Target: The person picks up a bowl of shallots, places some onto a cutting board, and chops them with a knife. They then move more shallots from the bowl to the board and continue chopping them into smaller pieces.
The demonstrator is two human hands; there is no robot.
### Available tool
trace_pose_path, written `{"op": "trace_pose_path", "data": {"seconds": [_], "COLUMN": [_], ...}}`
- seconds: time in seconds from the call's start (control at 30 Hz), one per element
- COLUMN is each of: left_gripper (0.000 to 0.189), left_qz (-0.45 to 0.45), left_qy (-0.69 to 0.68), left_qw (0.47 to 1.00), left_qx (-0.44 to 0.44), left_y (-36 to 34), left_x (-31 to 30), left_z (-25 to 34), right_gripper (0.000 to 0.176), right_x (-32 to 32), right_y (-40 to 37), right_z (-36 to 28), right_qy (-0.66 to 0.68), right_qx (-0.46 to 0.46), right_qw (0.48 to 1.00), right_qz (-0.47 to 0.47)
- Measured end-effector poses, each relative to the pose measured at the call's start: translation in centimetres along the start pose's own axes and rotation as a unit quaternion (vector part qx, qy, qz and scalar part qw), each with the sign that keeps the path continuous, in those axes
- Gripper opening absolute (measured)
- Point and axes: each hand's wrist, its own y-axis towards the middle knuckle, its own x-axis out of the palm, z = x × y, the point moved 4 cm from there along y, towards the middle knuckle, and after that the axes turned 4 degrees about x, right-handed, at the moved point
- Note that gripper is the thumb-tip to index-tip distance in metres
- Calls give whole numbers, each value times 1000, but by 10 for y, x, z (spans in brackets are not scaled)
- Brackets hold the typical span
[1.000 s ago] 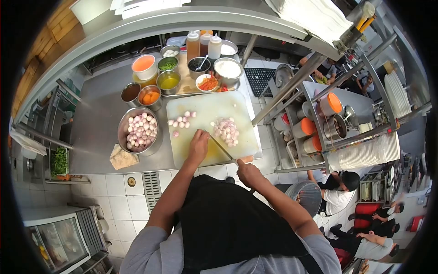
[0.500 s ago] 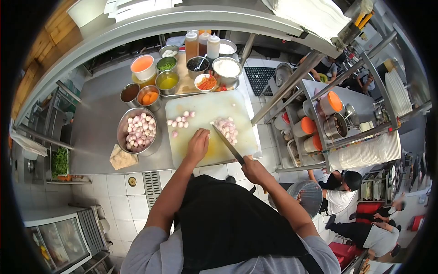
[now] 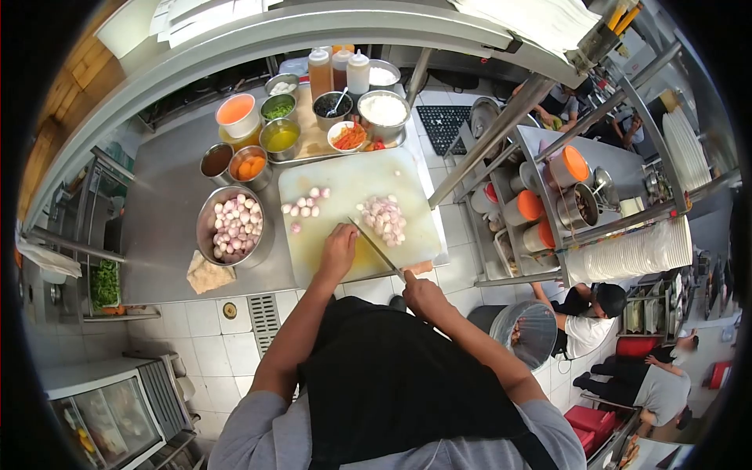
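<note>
My right hand (image 3: 423, 296) is closed around the handle of a long kitchen knife (image 3: 377, 249), whose blade slants up and left over the white cutting board (image 3: 313, 168). The tip lies close to the fingers of my left hand (image 3: 338, 251). That hand rests on the board with its fingers bent together, and whatever is under the fingertips is hidden. Just right of the blade lies a pile of cut shallots (image 3: 384, 219). Several whole peeled shallots (image 3: 305, 205) sit on the board's left side. More shallots fill a metal bowl (image 3: 265, 239) beside the board.
A folded cloth (image 3: 210, 272) lies by the bowl. Behind the board stand metal containers, a white tub with orange contents (image 3: 237, 115) and squeeze bottles (image 3: 320, 72). A shelf rack (image 3: 540, 262) is on the right, above a lined bin (image 3: 523, 333). Other people are at the right.
The knife has moved left, from the edge of the cut pile to beside my left fingertips. My right hand has come left and lower. The view has shifted slightly.
</note>
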Motion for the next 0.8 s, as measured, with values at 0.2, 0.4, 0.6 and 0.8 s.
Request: {"op": "trace_pose_path", "data": {"seconds": [0.2,0.4,0.6,0.8], "left_gripper": [5,6,4,5], "left_qz": [-8,-1,3,17], "left_qy": [31,23,29,14], "left_qw": [999,1000,1000,1000], "left_qx": [13,16,13,17], "left_y": [1,2,-3,-2], "left_x": [2,0,-1,1], "left_z": [3,6,1,3], "right_gripper": [37,38,26,36], "right_x": [-2,-17,-16,-13], "right_y": [-3,-5,-1,4], "right_z": [-3,-12,-12,-10], "right_qy": [5,13,4,1], "right_qx": [12,-2,24,6], "right_qw": [1000,1000,999,999], "right_qz": [-10,-9,-43,-37]}}
